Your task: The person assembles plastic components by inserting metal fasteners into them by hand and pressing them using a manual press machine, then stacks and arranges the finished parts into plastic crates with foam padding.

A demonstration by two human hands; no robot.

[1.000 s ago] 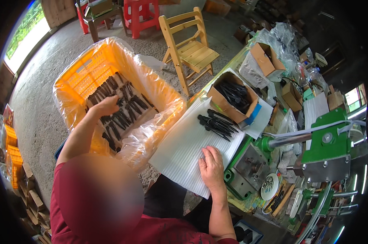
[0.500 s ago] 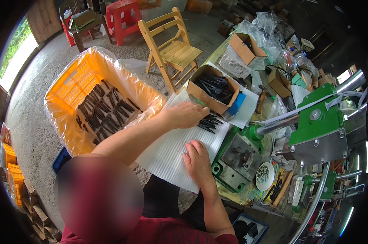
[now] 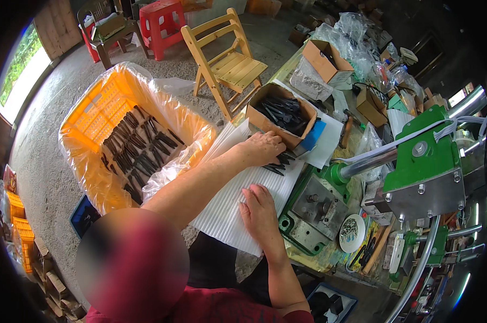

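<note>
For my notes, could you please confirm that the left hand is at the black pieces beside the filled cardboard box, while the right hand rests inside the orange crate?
No: the head view shows the right hand resting on the white ribbed sheet, not inside the orange crate. The rest holds.

I count one left hand (image 3: 260, 148), one right hand (image 3: 258, 212), one big yellow basket (image 3: 99, 114), one wooden chair (image 3: 238, 70) and one white bowl (image 3: 351, 248). There are at least three brown boxes (image 3: 316, 56), and too many black pieces (image 3: 145, 162) to count.
</note>
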